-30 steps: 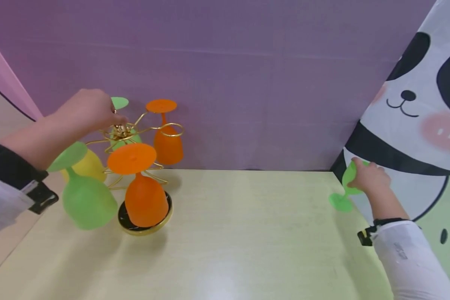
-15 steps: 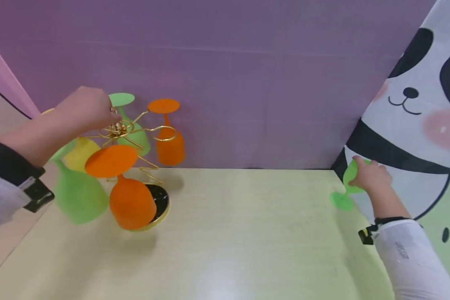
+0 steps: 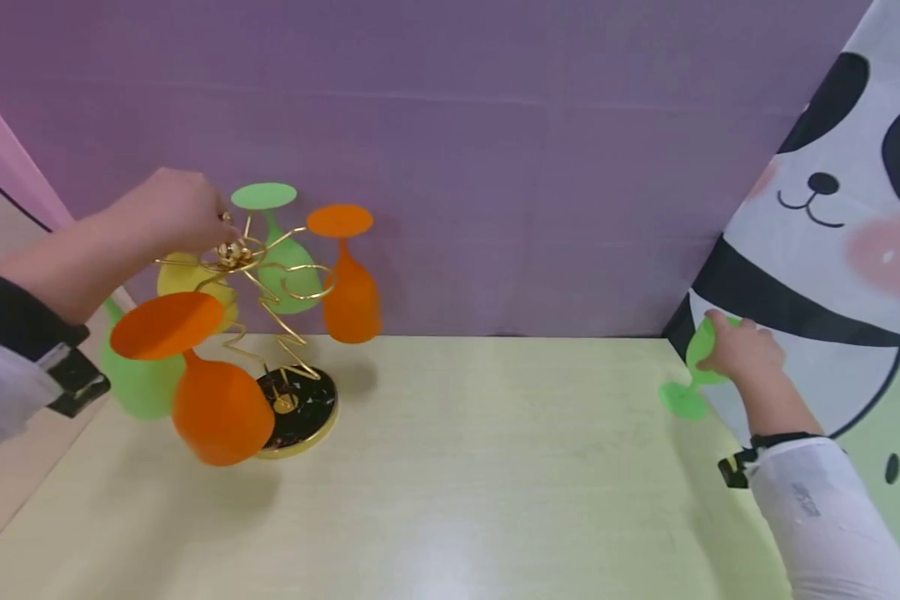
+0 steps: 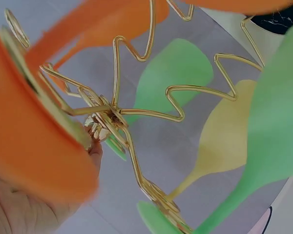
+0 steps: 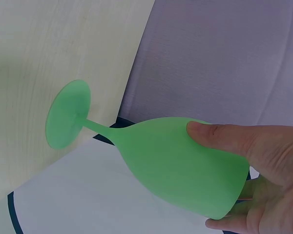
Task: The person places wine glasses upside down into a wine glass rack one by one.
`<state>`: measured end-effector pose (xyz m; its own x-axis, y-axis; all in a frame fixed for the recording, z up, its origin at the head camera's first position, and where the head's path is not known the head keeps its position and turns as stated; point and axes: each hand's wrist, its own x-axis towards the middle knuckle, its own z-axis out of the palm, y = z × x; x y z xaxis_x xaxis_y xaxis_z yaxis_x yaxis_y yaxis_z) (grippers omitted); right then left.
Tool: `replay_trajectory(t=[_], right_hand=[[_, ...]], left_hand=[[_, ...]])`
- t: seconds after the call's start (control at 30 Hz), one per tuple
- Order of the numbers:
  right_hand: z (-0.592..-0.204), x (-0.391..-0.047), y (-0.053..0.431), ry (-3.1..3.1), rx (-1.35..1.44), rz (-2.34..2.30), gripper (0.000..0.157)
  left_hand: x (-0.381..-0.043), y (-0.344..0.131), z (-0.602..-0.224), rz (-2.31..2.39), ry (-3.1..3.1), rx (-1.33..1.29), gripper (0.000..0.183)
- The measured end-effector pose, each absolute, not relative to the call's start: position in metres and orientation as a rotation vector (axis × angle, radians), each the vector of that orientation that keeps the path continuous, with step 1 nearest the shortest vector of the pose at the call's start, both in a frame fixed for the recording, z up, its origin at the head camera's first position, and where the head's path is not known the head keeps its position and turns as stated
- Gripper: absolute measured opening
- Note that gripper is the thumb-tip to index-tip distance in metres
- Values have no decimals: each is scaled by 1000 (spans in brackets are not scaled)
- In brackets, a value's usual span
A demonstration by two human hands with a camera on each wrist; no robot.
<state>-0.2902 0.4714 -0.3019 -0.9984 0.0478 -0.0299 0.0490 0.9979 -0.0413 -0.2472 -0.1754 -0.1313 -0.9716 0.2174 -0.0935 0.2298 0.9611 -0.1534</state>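
Note:
My left hand (image 3: pixel 176 208) pinches the gold knob (image 3: pixel 232 254) atop a gold wire goblet rack on a round black base (image 3: pixel 307 408). Upside down in its loops hang orange goblets (image 3: pixel 221 412) (image 3: pixel 352 304), green goblets (image 3: pixel 292 275) (image 3: pixel 146 387) and a yellow goblet (image 3: pixel 183 279). One wire loop (image 3: pixel 330 287) on the right side holds no goblet. At the far right, my right hand (image 3: pixel 742 350) grips a green goblet (image 5: pixel 171 165) by its bowl, thumb on one side, fingers beneath. Its foot (image 3: pixel 682 402) points down, over the table's back right corner.
The pale wooden table (image 3: pixel 495 467) meets a purple cloth wall (image 3: pixel 495 208) at the back. A panda-print panel (image 3: pixel 817 250) stands along the right side, behind the right hand. A pink panel (image 3: pixel 15 158) borders the left.
The rack has turned under my left hand: the front orange goblet has swung left, the back green goblet right, and the bare loop toward the front. My right hand has stayed nearly still.

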Motion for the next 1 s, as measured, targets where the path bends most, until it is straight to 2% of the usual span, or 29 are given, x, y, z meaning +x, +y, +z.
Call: replay_trajectory(t=[0.13,0.63,1.0], right_hand=[[-302,-290,471,3107,76,-77,90],[-302,-292,472,3125,67,-103,91],[-288,-292,462,3181,78,-116,93]], left_hand=[[-248,-177,-132,-202,3030,327,38],[-246,-169,-131,-127,3048,343,30],[-248,-169,-134,-41,3049,322,35]])
